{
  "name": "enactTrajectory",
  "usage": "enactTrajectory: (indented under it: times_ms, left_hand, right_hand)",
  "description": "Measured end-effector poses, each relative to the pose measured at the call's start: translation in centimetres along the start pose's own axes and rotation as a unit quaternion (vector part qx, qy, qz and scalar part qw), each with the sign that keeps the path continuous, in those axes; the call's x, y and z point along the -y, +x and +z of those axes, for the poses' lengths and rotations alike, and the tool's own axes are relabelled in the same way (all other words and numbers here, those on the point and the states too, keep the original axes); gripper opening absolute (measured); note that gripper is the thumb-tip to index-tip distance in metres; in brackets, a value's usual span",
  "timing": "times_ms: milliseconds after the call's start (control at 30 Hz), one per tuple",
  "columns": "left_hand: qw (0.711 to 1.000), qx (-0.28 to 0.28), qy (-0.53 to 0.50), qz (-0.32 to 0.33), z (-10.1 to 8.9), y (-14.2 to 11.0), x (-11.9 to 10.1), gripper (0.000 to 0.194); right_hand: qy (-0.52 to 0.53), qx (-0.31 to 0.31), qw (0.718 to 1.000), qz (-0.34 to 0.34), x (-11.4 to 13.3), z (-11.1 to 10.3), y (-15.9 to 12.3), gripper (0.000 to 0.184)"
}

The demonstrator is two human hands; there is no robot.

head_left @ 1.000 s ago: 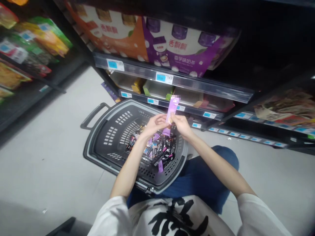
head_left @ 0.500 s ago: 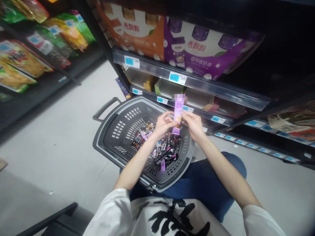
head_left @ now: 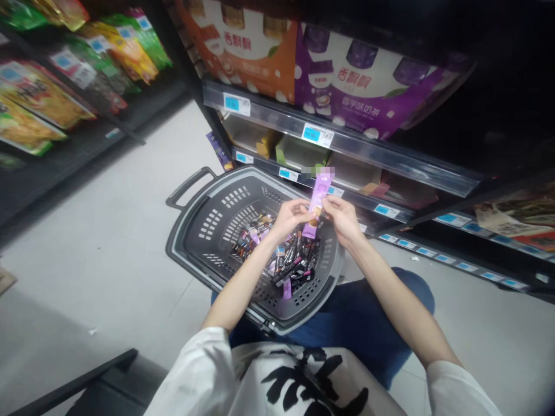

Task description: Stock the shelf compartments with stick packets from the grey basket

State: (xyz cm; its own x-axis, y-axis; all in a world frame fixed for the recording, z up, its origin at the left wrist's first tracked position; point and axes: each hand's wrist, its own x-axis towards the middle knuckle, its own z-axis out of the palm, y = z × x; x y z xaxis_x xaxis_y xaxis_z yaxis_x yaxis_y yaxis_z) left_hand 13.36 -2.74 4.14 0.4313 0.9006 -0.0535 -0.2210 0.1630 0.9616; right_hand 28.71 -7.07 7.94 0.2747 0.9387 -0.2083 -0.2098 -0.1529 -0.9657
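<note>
A slim purple stick sachet is held up between both hands, over the far right part of a grey shopping basket. My left hand pinches its lower left side. On its right edge, a bit higher, my right hand grips it with thumb and fingertips. The sachet leans slightly to the right and its top end is blurred out. Below, many small stick sachets, mostly dark with some purple, lie heaped in the basket; my left forearm covers part of them.
Ahead, a shelf holds an orange multipack and a purple multipack. Beneath it are open display boxes behind price tags. Snack bags fill a rack at the left. A purple packet stands by the shelf's corner. The basket handle sticks out left.
The sachet's top has tipped a little to the right, while both hands keep hold of it. The view has shifted slightly; the basket stays in place.
</note>
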Motion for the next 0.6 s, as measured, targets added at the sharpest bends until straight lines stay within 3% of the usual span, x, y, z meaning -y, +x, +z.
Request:
enactTrajectory:
  times_ms: [100,233,433,600]
  left_hand:
    - [1.000,0.012,0.024,0.013,0.11,0.02,-0.16,0.036]
    - [0.998,-0.023,0.044,0.038,0.09,0.10,-0.21,0.044]
    - [0.995,-0.072,-0.019,0.061,-0.18,0.31,-0.13,0.050]
    - [0.995,-0.080,-0.022,0.055,-0.25,0.54,0.16,0.055]
  right_hand:
    - [-0.020,0.007,1.000,-0.013,-0.25,-0.03,0.06,0.040]
    - [-0.048,0.013,0.998,-0.037,-0.28,0.03,-0.06,0.038]
    - [-0.071,0.067,0.995,-0.032,-0.21,0.41,-0.59,0.039]
    - [-0.076,0.067,0.995,-0.022,-0.61,0.47,-0.67,0.036]
